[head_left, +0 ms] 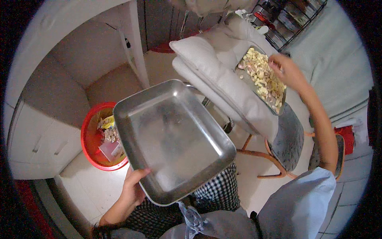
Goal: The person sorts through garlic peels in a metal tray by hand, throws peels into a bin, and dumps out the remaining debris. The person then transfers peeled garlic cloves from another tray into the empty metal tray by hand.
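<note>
An empty, shallow rectangular metal tray (171, 135) is tilted over my lap. My left hand (133, 189) is closed on its near left edge, thumb over the rim and the other fingers hidden beneath. Up to the right, a second metal tray (250, 81) holds a heap of garlic cloves (260, 73), some pale and peeled, some with pinkish skin. My right hand (287, 71) hovers at the right side of that heap with its fingers bent. Blur hides whether a clove is between them.
A red bin (85, 139) with wrappers and scraps stands left of the empty tray. Thick light-grey cushions (215, 67) lie under and beside the garlic tray. A chair with a dark seat (288, 131), white cabinets (43, 139) and a black wire rack (292, 24) surround me.
</note>
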Tool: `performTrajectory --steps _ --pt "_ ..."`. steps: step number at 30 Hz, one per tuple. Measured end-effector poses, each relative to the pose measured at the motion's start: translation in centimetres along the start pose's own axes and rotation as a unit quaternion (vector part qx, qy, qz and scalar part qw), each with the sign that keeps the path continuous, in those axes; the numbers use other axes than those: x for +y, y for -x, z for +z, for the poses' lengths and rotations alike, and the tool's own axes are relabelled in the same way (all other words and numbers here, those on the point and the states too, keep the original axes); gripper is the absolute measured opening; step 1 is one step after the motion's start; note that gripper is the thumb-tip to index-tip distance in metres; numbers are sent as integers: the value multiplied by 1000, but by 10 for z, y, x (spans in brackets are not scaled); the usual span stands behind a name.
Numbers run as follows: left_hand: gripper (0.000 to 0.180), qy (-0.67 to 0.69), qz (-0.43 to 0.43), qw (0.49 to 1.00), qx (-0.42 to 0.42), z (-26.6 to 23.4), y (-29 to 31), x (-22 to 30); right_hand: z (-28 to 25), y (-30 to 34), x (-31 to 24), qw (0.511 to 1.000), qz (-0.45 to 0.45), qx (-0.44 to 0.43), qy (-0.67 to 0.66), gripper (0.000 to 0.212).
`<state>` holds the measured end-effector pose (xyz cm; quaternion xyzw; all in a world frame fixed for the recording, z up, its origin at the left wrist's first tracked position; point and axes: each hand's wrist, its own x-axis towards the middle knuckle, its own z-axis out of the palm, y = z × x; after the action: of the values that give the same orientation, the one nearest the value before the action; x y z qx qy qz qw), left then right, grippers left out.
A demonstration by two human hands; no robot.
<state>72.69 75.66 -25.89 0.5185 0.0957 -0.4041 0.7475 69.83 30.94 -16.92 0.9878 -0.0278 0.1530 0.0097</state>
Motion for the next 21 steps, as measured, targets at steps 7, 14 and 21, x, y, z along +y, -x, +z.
performTrajectory --steps 7,14,21 --pt "57 -18 14 998 62 34 16 3 47 14 8 995 -3 2 -104 27" --pt "58 -24 -4 992 125 55 25 10 51 10 23 983 44 -45 -173 26" --pt "50 -85 13 995 52 43 3 0 35 24 13 467 245 -43 -848 38"
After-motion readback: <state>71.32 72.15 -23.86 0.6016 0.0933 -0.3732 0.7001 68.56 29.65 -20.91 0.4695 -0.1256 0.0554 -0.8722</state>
